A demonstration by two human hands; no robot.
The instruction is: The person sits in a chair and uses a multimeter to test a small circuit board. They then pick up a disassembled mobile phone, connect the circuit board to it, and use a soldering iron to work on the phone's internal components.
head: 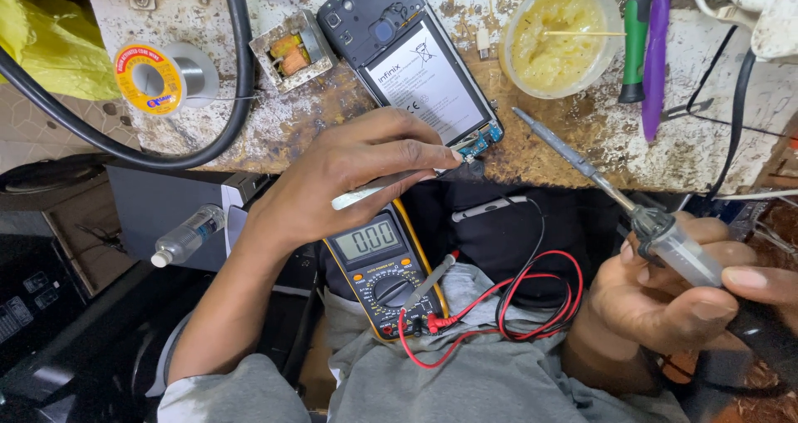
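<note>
Opened phone (416,61) is lying on the far bench; left hand (349,169) is pinching tweezers (391,184) at its near-end board, best kept steady, while right hand (673,294) is gripping the soldering iron (582,161), tip approaching slowly.

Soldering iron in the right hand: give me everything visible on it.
The soldering iron has a long grey metal shaft with a dull pointed tip, a dark collar, and a translucent pale handle. The right hand grips the handle, tilting the iron up and to the left. Its tip hangs just above the stained workbench, right of the opened phone, touching nothing that can be seen. Its cable is not clear.
</note>
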